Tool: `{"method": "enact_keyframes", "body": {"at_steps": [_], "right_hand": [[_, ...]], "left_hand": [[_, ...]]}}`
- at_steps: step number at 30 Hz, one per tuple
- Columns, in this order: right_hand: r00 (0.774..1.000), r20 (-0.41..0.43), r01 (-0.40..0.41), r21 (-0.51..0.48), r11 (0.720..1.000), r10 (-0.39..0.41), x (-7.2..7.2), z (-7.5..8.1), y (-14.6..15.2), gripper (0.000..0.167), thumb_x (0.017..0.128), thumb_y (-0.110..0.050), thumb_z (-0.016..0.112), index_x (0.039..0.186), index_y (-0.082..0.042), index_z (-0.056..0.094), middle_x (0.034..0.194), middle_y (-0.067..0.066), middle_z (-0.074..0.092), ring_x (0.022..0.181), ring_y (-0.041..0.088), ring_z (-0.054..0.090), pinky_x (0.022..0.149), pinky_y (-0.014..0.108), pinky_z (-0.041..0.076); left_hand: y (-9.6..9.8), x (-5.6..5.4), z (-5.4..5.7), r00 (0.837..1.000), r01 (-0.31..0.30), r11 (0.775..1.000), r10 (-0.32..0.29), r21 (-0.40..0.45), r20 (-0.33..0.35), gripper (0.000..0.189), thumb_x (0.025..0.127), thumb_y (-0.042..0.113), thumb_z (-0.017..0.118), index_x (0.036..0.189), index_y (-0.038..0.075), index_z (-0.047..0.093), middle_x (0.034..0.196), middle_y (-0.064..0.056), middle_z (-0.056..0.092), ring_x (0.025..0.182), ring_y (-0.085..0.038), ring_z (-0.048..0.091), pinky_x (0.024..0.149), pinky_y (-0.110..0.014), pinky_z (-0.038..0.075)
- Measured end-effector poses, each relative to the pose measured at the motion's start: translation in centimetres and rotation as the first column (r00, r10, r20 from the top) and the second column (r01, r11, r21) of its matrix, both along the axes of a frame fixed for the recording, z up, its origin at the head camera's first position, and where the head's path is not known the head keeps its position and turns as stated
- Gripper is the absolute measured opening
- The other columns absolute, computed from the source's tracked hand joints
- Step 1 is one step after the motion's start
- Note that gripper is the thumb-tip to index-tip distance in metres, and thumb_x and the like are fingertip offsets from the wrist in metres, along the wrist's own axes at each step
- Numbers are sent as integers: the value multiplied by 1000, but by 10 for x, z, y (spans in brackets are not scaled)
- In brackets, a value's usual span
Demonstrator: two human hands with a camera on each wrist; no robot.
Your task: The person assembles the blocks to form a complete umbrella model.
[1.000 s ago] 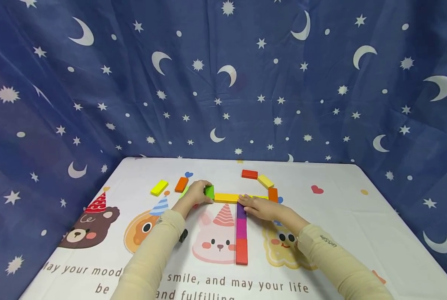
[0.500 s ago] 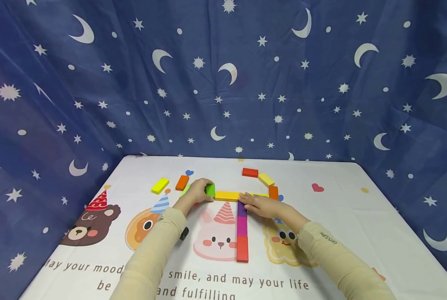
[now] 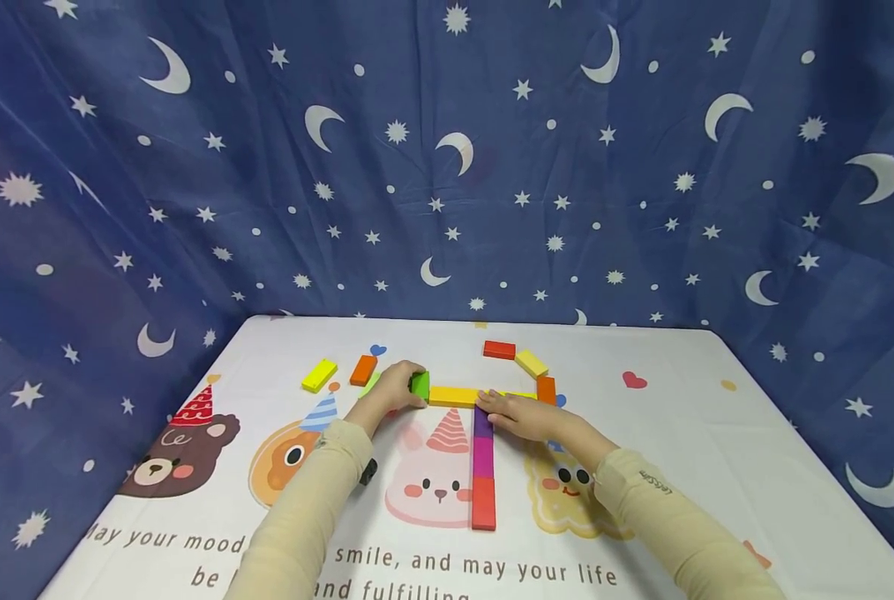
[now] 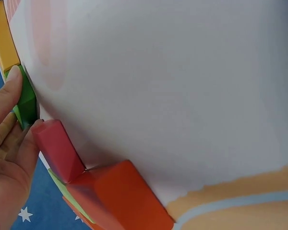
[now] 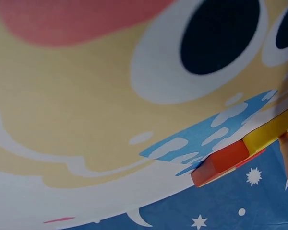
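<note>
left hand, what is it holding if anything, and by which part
The left hand pinches the green block near its end by the yellow-orange block.

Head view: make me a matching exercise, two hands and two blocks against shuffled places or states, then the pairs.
1. left hand
2. right hand
3. magenta block
4. amber block

A. between the purple block and a red block
B. gripping the green block
C. just right of the green block
D. at the purple block's far end

Pairs: 1-B, 2-D, 3-A, 4-C
</note>
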State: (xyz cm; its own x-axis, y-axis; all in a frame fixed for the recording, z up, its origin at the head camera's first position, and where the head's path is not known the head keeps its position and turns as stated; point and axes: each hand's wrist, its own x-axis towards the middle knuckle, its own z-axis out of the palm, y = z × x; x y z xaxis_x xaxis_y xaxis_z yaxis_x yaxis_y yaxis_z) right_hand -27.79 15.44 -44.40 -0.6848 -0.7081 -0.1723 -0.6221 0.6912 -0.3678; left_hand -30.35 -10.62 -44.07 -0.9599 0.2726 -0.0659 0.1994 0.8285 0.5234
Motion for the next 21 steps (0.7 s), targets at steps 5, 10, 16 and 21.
{"method": "enact_keyframes", "body": {"at_steps": [5, 10, 16, 21], "right_hand": [[1000, 12, 14, -3, 1000, -14, 1, 0, 1, 46, 102, -26, 40, 144, -8, 37, 153, 10, 31, 143, 29, 26, 115, 47, 25], [1000, -1, 20, 5, 1000, -20, 0, 2, 0, 46, 101, -26, 40, 144, -9, 37, 153, 8, 31, 143, 28, 25, 115, 45, 25], [1000, 17, 25, 5, 1000, -25, -2, 2, -1, 46, 101, -26, 41, 144, -9, 37, 153, 8, 31, 143, 27, 25, 115, 45, 25], [1000, 10, 23, 10, 1000, -23, -1, -1, -1, 46, 102, -27, 40, 144, -9, 38, 153, 8, 31, 143, 27, 26, 115, 44, 25]], "left_hand": [[1, -1, 0, 1000, -19, 1000, 19, 1, 15, 60, 74, 12, 80, 128, 1, 55, 129, -18, 55, 111, -28, 53, 102, -41, 43], [0, -9, 2, 998, -28, 999, 27, 19, 64, 64, 72, 13, 82, 129, 3, 55, 128, -17, 56, 109, -28, 53, 103, -41, 42], [-4, -19, -1, 997, 63, 997, -62, -34, 36, 78, 67, 21, 86, 134, 1, 50, 134, -21, 51, 116, -30, 52, 105, -39, 42], [-7, -6, 8, 992, 124, 992, -123, -12, 27, 83, 76, 20, 79, 142, -4, 35, 145, -27, 36, 135, -39, 36, 113, -47, 29]]}}
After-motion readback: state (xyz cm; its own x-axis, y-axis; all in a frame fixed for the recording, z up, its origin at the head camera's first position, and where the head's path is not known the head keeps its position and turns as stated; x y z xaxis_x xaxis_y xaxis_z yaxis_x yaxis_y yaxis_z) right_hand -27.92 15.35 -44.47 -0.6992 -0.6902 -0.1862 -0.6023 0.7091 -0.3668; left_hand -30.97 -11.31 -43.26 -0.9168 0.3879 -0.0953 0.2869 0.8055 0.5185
